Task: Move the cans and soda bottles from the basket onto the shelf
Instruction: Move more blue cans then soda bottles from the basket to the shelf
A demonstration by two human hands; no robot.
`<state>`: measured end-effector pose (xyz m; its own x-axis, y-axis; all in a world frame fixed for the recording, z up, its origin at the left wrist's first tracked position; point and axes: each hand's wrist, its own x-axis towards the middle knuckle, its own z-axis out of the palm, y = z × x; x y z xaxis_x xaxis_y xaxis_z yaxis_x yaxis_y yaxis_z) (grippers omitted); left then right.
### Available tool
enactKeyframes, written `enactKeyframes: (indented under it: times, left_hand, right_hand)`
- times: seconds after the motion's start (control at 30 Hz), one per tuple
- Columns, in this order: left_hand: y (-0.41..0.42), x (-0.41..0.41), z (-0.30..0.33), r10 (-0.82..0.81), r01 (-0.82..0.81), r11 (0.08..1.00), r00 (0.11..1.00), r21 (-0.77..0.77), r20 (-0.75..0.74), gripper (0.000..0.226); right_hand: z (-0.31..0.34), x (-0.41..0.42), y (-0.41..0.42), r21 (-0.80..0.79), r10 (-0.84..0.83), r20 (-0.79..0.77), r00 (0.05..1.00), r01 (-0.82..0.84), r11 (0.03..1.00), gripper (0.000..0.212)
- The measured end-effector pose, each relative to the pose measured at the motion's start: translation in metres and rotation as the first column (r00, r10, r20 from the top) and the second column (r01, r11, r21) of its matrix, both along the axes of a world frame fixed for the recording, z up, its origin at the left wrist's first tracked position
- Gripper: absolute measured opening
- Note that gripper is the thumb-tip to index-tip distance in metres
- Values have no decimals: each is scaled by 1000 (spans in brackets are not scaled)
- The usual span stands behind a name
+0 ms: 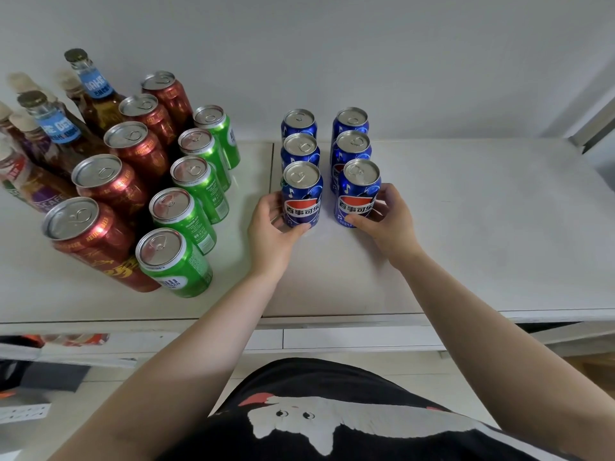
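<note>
Two rows of blue cola cans stand on the white shelf (466,227), three in each row. My left hand (271,227) grips the front can of the left row (302,194), thumb across its base. My right hand (387,221) grips the front can of the right row (357,194) in the same way. Both cans stand upright on the shelf. Left of them stand a row of green cans (186,214) and a row of red cans (109,188). The basket is not in view.
Brown glass bottles with blue neck labels (96,91) and coffee bottles (30,181) stand at the shelf's back left. The shelf's right half is bare up to a metal post (595,128). A lower shelf edge (332,337) and floor clutter lie below.
</note>
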<state>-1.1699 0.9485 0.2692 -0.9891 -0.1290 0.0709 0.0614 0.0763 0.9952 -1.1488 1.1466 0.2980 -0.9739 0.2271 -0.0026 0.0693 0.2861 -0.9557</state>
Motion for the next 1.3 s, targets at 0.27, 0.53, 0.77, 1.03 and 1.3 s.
enactKeyframes:
  times: [0.27, 0.53, 0.77, 1.03, 1.3]
  left_hand:
    - [0, 1, -1, 5, -5, 1000, 1000, -14, -7, 62]
    - [-1, 3, -2, -9, 6, 991, 1000, -135, -22, 70]
    - [-11, 38, 0, 36, -43, 957, 999, -287, -31, 72]
    - [-43, 190, 15, 63, -136, 896, 981, -422, -181, 47]
    - [-100, 398, -23, 297, -142, 712, 948, -688, 113, 48]
  right_hand:
    - [2, 0, 2, 8, 24, 14, 1000, -24, 1000, 56]
    - [3, 8, -2, 111, -14, 18, 1000, 12, 994, 71]
    - [-1, 54, -2, 209, -96, 59, 994, 82, 975, 75]
    - [9, 157, -33, 440, 198, -131, 971, -122, 890, 50]
    - [-35, 279, -110, 575, 612, 171, 772, -583, 574, 47]
